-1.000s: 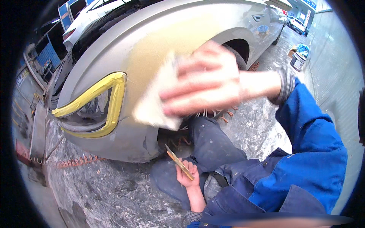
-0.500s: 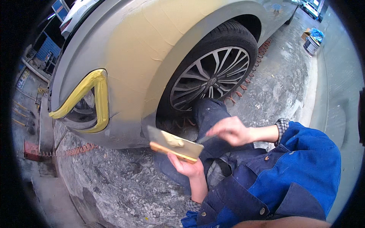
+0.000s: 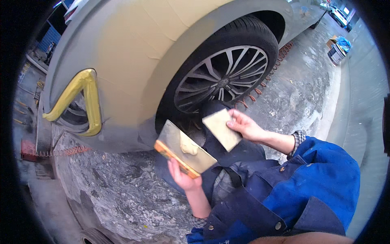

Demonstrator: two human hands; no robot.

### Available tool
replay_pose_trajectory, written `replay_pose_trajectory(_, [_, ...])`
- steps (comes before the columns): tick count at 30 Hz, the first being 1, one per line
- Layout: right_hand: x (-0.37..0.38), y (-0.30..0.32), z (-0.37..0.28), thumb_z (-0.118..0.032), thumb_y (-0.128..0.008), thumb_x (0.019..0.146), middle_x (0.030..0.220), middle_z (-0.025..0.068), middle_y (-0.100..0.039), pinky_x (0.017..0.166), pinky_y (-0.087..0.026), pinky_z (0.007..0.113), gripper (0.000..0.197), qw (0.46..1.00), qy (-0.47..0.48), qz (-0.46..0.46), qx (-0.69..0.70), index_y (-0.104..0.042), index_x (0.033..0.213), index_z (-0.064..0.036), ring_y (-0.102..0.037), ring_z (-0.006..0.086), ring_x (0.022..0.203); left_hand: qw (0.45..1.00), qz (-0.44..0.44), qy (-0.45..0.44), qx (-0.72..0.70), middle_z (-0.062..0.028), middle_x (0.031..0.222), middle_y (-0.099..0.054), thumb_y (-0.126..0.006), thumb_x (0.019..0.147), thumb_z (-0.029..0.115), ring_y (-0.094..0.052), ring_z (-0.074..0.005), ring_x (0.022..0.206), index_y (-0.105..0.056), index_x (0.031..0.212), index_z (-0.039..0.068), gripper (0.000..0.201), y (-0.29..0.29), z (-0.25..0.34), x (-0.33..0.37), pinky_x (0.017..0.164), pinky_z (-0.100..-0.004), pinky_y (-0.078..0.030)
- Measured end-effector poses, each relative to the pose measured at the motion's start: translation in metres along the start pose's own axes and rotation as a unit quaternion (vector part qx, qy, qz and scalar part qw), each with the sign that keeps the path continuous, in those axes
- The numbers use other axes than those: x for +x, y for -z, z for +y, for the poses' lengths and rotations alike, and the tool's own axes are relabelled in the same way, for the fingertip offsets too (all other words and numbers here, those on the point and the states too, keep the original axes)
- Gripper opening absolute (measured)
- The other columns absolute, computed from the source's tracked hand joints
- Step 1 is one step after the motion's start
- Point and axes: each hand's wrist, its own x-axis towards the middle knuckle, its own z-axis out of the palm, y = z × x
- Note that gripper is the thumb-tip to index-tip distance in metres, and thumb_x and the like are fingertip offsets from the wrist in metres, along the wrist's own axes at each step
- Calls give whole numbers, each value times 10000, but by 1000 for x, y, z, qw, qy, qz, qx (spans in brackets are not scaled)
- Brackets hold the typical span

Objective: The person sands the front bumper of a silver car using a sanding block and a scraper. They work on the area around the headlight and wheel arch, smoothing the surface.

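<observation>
My left hand [image 3: 186,177] is closed around the orange edge grip of a wide flat putty knife [image 3: 170,136]. On its grey blade sits a lump of cream-coloured putty [image 3: 188,146]. To the right of it, my right hand [image 3: 245,125] pinches a thin rectangular putty spreader [image 3: 220,129], pale yellow on the visible face. The spreader and the knife are apart, both over my bent legs. Ahead is a grey car body panel [image 3: 87,44] with a broad patch of cream filler [image 3: 126,73]. Neither tool touches the panel.
A car wheel [image 3: 222,83] stands close ahead of my knees. Yellow tape [image 3: 92,106] borders an opening low on the panel. A coiled red hose [image 3: 260,90] runs along the stained floor [image 3: 122,195]. A bucket [image 3: 336,54] with blue material stands at the far right.
My right hand has turned, bringing the spreader's broad pale face into view, raised off the knife. The putty knife is tilted more steeply, and the whole view has shifted slightly.
</observation>
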Motion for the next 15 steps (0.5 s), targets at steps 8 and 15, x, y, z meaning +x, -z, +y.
replay_pose_trajectory(8, [-8, -30, -56, -144, -691, 916, 1319, -15, -737, 981, -527, 414, 285, 533, 593, -118, -592, -784, 1179, -200, -684, 224, 1221, 973, -39, -108, 202, -192, 1452, -536, -561, 1072, 108, -577, -257, 1293, -366, 1542, -50, 533, -27, 22, -9, 1091, -387, -471])
replay_pose_trajectory(15, [9, -39, -21, -184, -701, 896, 1372, -32, -712, 1092, -454, 446, 349, 606, 532, -181, -563, -770, 1238, -192, -634, 212, 1304, 922, -81, -163, 341, -160, 1356, -591, -567, 1077, 98, -605, -208, 1196, -402, 1500, -62, 482, -23, 26, -10, 1026, -344, -494])
